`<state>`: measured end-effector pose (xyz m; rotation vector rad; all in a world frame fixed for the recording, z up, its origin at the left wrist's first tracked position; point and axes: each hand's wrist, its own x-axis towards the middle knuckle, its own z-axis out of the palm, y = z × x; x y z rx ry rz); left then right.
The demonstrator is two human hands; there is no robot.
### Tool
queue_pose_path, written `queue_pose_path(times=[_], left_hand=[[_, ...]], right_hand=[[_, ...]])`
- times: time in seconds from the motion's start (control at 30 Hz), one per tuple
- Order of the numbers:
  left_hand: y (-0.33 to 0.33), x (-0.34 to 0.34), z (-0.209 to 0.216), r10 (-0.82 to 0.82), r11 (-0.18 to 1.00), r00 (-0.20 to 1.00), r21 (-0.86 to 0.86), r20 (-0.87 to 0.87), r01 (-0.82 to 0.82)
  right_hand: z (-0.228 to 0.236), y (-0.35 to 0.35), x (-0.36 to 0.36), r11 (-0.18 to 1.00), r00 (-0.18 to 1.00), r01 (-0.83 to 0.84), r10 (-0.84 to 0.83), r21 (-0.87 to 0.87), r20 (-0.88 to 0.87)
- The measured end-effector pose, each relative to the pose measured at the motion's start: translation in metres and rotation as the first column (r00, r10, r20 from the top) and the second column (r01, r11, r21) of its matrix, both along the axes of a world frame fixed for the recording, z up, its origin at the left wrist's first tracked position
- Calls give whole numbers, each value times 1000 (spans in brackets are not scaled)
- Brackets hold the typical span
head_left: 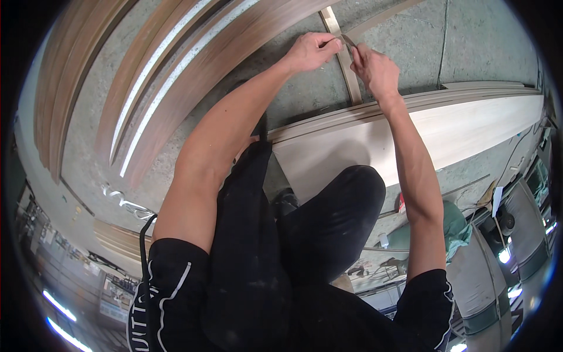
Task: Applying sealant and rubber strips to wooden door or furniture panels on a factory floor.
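Note:
Both arms reach forward over the floor, and my two hands meet close together at the top of the view. My left hand is closed in a pinch, thumb against forefinger; what it grips is too small to make out. Just to its right, my right hand is closed around a thin, dark, blade-like piece that points up and left towards the left fingertips. Beneath and between the hands runs a narrow pale wooden batten. Near the fingertips, a brown strip slants away to the upper right.
Long brown wood-grain boards, some with white bands, lie at the left. Stacked pale panels stretch rightward in front of my knees. Green cloth and large grey rolls are at the right. White strapping lies at the left.

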<state>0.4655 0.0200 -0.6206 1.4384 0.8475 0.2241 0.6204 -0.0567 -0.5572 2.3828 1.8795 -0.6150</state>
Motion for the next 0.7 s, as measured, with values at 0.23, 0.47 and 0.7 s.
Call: queue_pose_path(times=[0.23, 0.47, 0.7], left_hand=[[-1, 5, -9, 1, 1000, 984, 5, -177, 0], [1, 6, -20, 28, 991, 973, -122, -228, -57], [-1, 9, -27, 76, 997, 977, -15, -201, -81]], right_hand=[[-31, -3, -1, 999, 999, -44, 45, -26, 15], [-37, 5, 1, 995, 999, -32, 33, -95, 9], [-42, 6, 8, 995, 996, -92, 92, -47, -8]])
